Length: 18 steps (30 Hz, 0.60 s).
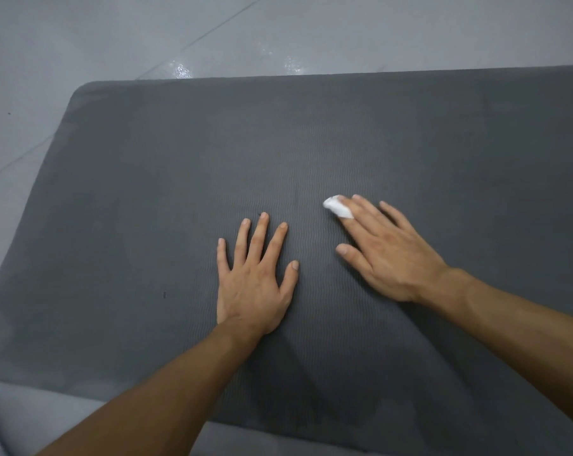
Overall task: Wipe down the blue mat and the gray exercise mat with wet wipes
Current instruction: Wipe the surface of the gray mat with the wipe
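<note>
Single head view, wide-angle, looks steeply down and forward, close over gray exercise mat (pixel 179 192); tiled floor (pixel 81 34) along far edge.

1. The left hand (pixel 255 284) lies flat at the middle of the gray exercise mat (pixel 130 192), taking up that patch.
2. Right of the mat's middle, the right hand (pixel 390 255) presses a white wipe (pixel 338 208) down.
3. The mat's far half and left end are open for passing.
4. The floor (pixel 81 44) beyond the mat's far edge is open too.
</note>
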Each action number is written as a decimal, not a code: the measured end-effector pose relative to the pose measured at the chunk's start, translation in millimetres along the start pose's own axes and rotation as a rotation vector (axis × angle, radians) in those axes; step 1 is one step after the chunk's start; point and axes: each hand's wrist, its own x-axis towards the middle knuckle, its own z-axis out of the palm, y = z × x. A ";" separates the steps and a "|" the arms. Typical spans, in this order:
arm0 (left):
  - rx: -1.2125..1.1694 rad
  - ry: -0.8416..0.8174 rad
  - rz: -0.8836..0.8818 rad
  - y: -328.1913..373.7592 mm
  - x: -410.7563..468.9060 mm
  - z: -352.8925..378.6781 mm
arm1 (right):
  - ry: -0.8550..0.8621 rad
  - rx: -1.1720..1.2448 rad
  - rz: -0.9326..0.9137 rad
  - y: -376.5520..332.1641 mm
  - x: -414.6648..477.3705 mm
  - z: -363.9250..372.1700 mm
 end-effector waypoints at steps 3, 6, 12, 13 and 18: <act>-0.001 -0.003 0.001 0.4 0.2 0.1 | 0.065 -0.019 0.161 36.4 -0.4 -5.4; -0.003 -0.006 0.003 0.3 0.5 -0.4 | 0.116 0.006 0.338 76.6 -1.2 -12.2; -0.013 -0.013 0.009 0.3 -0.1 -1.6 | 0.193 0.092 0.560 120.3 -15.6 -25.5; -0.015 -0.015 0.009 0.2 0.3 -1.5 | 0.184 0.100 0.542 116.6 -18.0 -24.7; -0.012 -0.025 0.009 -0.5 0.6 -2.2 | 0.085 0.024 0.213 60.2 -37.8 -9.6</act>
